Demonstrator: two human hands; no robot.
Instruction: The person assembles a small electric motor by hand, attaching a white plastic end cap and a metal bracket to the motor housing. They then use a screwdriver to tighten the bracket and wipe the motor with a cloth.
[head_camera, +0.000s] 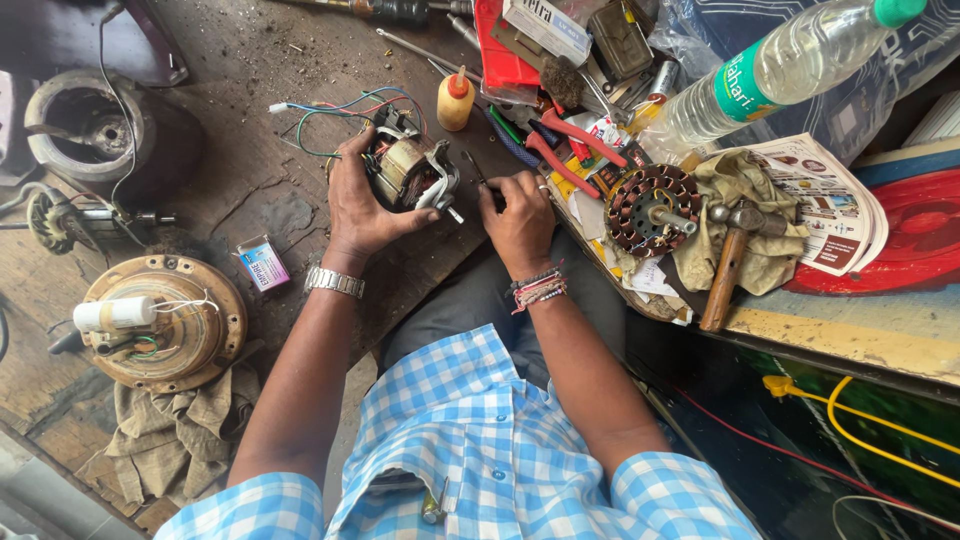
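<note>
One motor (408, 172), two hands (362, 205)

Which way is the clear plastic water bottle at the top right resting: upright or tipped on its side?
Tipped on its side. The bottle lies slantwise across the clutter, its green cap pointing to the upper right.

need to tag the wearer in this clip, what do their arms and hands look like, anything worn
Bare forearms below short blue-and-white checked sleeves. The left hand has a silver metal watch at the wrist; the right hand has a ring and red-and-white thread bracelets.
</note>
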